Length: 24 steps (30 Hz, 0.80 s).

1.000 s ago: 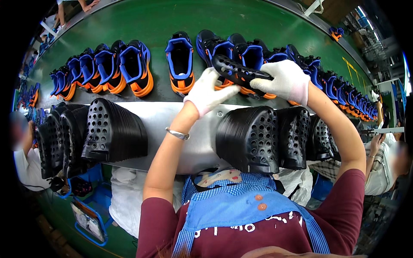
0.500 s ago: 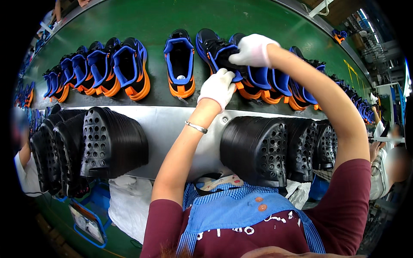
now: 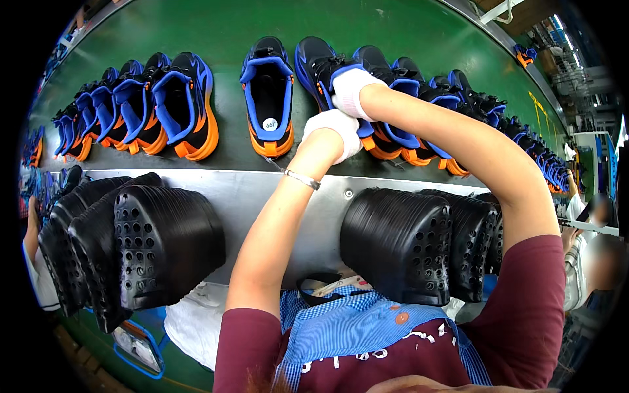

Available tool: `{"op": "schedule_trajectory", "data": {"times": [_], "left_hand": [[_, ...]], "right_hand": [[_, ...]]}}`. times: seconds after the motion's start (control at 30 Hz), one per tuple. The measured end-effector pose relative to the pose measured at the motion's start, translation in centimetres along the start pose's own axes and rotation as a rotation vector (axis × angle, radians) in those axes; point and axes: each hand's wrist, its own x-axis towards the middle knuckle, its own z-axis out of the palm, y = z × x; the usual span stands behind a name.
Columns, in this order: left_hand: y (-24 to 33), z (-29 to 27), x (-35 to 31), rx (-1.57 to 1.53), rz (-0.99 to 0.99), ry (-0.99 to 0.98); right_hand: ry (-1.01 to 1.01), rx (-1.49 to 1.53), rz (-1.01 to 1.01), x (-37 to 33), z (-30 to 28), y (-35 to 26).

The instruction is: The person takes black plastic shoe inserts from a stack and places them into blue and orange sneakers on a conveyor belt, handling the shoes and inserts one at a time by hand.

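Note:
A black sneaker (image 3: 316, 57) with blue lining and an orange sole is under both of my hands, its toe pointing away from me. My left hand (image 3: 333, 131), in a white glove, is closed around its heel. From the right, my gloved right hand (image 3: 355, 90) reaches into the shoe's opening, its fingers hidden in there. Both hands touch near the collar, and whatever lies inside the shoe is covered. Just to the left stands a matching sneaker (image 3: 268, 98) with a round white sticker on its insole.
More sneakers line the green work surface (image 3: 229, 26) to the left (image 3: 187, 108) and right (image 3: 413, 111). Nearer me, on a metal ledge (image 3: 282, 216), are stacks of black insoles (image 3: 170, 242) on the left and similar black stacks (image 3: 396, 242) on the right. Other people sit at both sides.
My right hand has moved left and down into the shoe's opening; the dark piece beside its fingers is now out of sight. My left hand stays at the heel. The view has shifted slightly.

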Motion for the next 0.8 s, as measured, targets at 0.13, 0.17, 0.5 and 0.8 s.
{"op": "schedule_trajectory", "data": {"times": [0.13, 0.17, 0.5, 0.8], "left_hand": [[0.5, -0.9, 0.4, 0.042, -0.031, -0.036], [0.8, -1.3, 0.3, 0.045, -0.058, -0.065], [1.1, -1.3, 0.1, 0.057, -0.099, -0.047], [1.6, -1.1, -0.1, 0.015, -0.142, -0.025]], "right_hand": [[0.053, -0.082, -0.045, 1.5, 0.3, 0.3], [0.072, -0.055, -0.057, 1.6, 0.4, 0.5], [0.157, -0.037, -0.091, 2.1, 1.1, 2.1], [0.158, -0.031, -0.077, 1.4, 0.2, 2.0]]}}
